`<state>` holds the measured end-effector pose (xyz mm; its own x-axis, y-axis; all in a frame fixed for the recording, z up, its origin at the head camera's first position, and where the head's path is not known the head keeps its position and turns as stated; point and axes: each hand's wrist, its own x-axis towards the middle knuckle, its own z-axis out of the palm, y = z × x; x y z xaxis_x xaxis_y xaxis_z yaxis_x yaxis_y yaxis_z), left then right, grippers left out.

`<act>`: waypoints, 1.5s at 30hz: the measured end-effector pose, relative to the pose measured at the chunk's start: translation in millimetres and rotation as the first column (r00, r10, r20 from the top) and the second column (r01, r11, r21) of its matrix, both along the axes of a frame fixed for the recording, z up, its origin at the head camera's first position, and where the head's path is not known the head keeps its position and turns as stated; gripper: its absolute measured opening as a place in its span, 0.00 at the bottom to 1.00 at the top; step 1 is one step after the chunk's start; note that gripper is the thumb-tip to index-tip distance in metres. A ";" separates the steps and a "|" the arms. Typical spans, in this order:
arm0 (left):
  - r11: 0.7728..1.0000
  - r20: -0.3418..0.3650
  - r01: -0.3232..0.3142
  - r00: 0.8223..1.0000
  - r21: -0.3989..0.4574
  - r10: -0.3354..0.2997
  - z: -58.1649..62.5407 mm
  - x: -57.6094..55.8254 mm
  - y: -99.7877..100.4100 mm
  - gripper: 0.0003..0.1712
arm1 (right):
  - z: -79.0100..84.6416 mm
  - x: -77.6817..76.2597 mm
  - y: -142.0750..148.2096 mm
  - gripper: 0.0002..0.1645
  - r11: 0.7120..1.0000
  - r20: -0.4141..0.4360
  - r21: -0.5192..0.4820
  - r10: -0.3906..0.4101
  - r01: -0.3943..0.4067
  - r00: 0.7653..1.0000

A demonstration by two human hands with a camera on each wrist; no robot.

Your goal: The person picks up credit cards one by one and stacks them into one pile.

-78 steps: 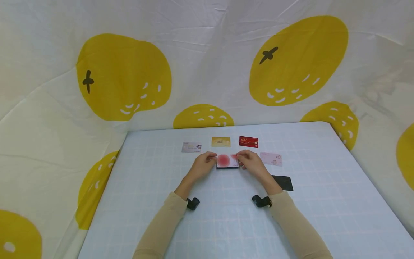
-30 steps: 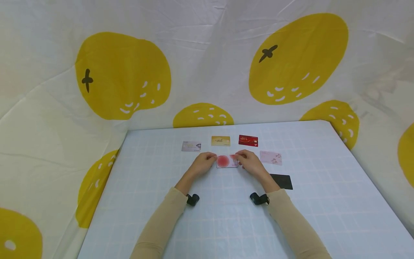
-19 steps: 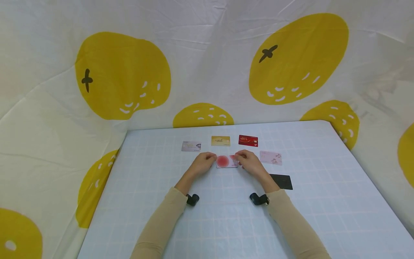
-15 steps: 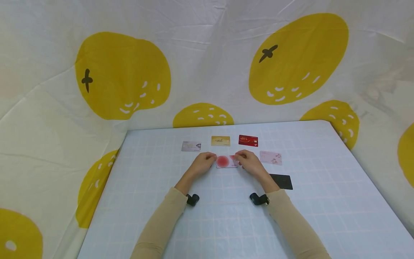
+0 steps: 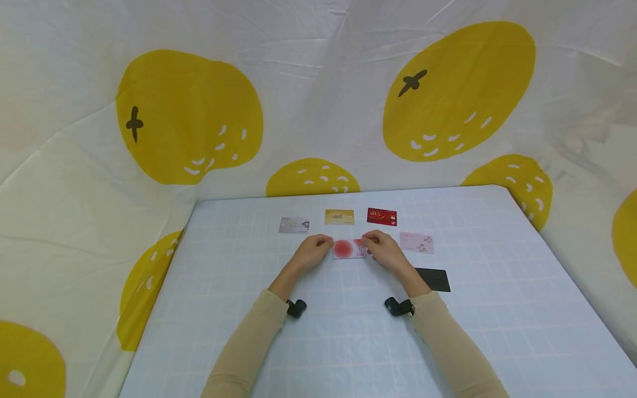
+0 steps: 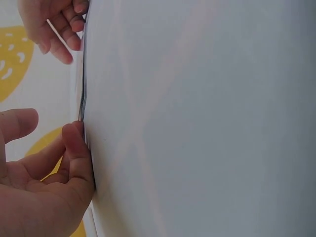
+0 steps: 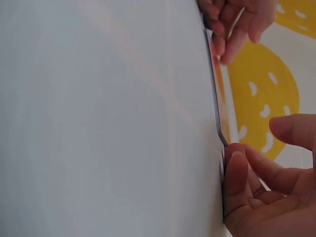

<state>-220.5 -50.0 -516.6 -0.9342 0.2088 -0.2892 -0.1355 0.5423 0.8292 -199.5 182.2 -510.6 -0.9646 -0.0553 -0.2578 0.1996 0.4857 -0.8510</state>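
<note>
Head view. Red-circle card (image 5: 343, 249), one, at the middle of the pale checked table (image 5: 343, 354), between the hands. Left hand (image 5: 309, 253): narrow, pinching the card's left end. Right hand (image 5: 385, 251): likewise, at the right end, far corner. Change: the dark strip under the card's near edge, plain in the earliest picture, has all but gone; the card probably sits lower, its lowering nearly finished. Arrangement about it otherwise the same. Silver card (image 5: 294, 225), beyond the left hand; gold card (image 5: 339, 216), straight beyond; red card (image 5: 382, 216), lettered apparently "VIP"; pink card (image 5: 417, 242), right; black card (image 5: 434, 279), partly behind the right forearm. Remaining print too small to read; brands undetermined.

Left wrist view. Left fingertips together at a thin edge; right fingers opposite. No writing legible.

Right wrist view. Right thumb and finger pressed together at the dark edge. Whether anything lies beneath the card, cannot tell.
</note>
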 end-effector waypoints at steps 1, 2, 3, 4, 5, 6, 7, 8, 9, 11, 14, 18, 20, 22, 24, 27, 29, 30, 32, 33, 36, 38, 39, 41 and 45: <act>1.000 0.001 -0.001 1.000 -0.001 0.001 0.2 0.7 0.0 0.22 | 0.2 0.4 0.0 0.22 1.000 0.002 0.000 -0.001 0.001 1.000; 1.000 0.004 -0.004 1.000 -0.002 0.004 0.2 1.2 0.3 0.22 | 0.4 0.9 0.1 0.22 1.000 0.002 -0.001 0.002 -0.002 1.000; 1.000 0.004 -0.007 1.000 -0.002 0.007 0.2 1.8 0.5 0.22 | 0.6 1.2 0.4 0.22 1.000 0.003 -0.002 0.004 -0.004 1.000; 1.000 0.004 -0.010 1.000 -0.001 0.010 0.3 2.2 0.5 0.22 | 0.9 1.6 0.6 0.23 1.000 0.005 -0.004 0.003 -0.003 1.000; 1.000 0.005 -0.013 1.000 0.001 0.013 0.3 2.6 0.7 0.22 | 1.1 1.9 0.7 0.23 1.000 0.006 -0.006 0.002 -0.002 1.000; 1.000 0.004 -0.017 1.000 0.002 0.017 0.2 2.7 0.9 0.22 | 1.0 2.1 1.1 0.23 1.000 0.007 -0.009 0.002 -0.002 1.000; 1.000 0.002 -0.020 1.000 0.006 0.020 0.4 3.1 1.1 0.21 | 1.0 2.3 1.4 0.23 1.000 0.007 -0.012 0.002 -0.002 1.000; 1.000 -0.001 -0.021 1.000 0.008 0.021 0.7 3.3 1.3 0.21 | 1.0 2.4 1.9 0.23 1.000 0.006 -0.014 0.004 -0.003 1.000; 1.000 -0.005 -0.020 1.000 0.010 0.020 1.0 3.6 1.1 0.21 | 0.8 2.4 2.4 0.23 1.000 0.004 -0.016 0.005 -0.005 1.000; 1.000 -0.008 -0.019 1.000 0.012 0.019 1.7 4.2 1.0 0.21 | 0.1 2.3 2.7 0.23 1.000 0.001 -0.016 0.003 -0.003 1.000; 1.000 -0.009 -0.016 1.000 0.011 0.016 3.0 5.5 0.7 0.21 | -1.2 1.8 2.8 0.22 1.000 -0.001 -0.006 0.002 -0.002 1.000; 1.000 -0.016 -0.013 1.000 0.014 0.013 3.7 6.3 0.4 0.21 | -2.1 1.8 2.7 0.22 1.000 -0.004 0.001 -0.001 0.001 1.000; 1.000 -0.021 -0.013 1.000 0.016 0.014 3.4 6.3 0.3 0.21 | -1.8 2.2 2.5 0.22 1.000 -0.006 -0.002 -0.003 0.003 1.000; 1.000 -0.022 -0.014 1.000 0.018 0.015 3.2 6.4 0.4 0.21 | -1.4 2.7 2.2 0.22 1.000 -0.008 -0.001 -0.001 0.001 1.000; 1.000 -0.026 -0.014 1.000 0.018 0.014 2.8 6.3 0.4 0.21 | -0.7 3.2 1.5 0.22 1.000 -0.008 0.001 0.001 -0.001 1.000; 1.000 -0.025 -0.016 1.000 0.022 0.016 2.7 6.4 0.6 0.21 | 0.0 3.8 0.4 0.22 1.000 -0.007 0.003 0.000 0.000 1.000; 1.000 -0.026 -0.017 1.000 0.021 0.018 2.6 6.1 0.6 0.21 | 0.5 4.3 0.0 0.22 1.000 -0.009 0.004 -0.001 0.001 1.000; 1.000 -0.025 -0.018 1.000 0.021 0.019 2.7 6.0 0.8 0.20 | 0.7 4.4 -0.1 0.22 1.000 -0.010 0.004 -0.001 0.001 1.000; 1.000 -0.023 -0.022 0.999 0.020 0.022 2.6 5.6 0.9 0.20 | 1.2 4.7 -0.2 0.22 1.000 -0.012 0.005 0.000 0.000 1.000; 1.000 -0.020 -0.024 0.999 0.018 0.024 2.7 5.6 1.0 0.20 | 1.4 4.8 -0.4 0.22 1.000 -0.012 0.004 0.000 0.000 1.000; 0.999 -0.017 -0.030 0.999 0.020 0.030 2.5 5.3 1.5 0.20 | 1.6 5.1 -0.5 0.22 1.000 -0.010 0.000 -0.001 0.001 1.000; 0.999 -0.018 -0.031 0.999 0.021 0.031 2.7 5.4 1.6 0.19 | 1.4 5.2 -0.6 0.22 1.000 -0.008 -0.002 0.000 0.000 1.000; 0.999 -0.022 -0.031 0.999 0.025 0.031 2.8 5.5 1.5 0.19 | 1.3 5.2 -0.6 0.22 1.000 -0.007 -0.005 -0.001 0.001 1.000; 0.999 -0.033 -0.028 0.999 0.030 0.029 2.8 5.8 1.3 0.19 | 1.1 5.0 -0.6 0.22 1.000 -0.006 -0.009 -0.002 0.002 1.000; 0.999 -0.059 -0.024 0.998 0.039 0.026 3.7 7.1 0.2 0.18 | 0.6 4.6 0.1 0.22 1.000 -0.014 -0.016 -0.003 0.003 1.000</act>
<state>-213.4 -49.7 -512.9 -0.9546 0.1949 -0.2253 -0.0985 0.5072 0.8562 -194.9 182.3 -509.9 -0.9682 -0.0561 -0.2437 0.1895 0.4713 -0.8614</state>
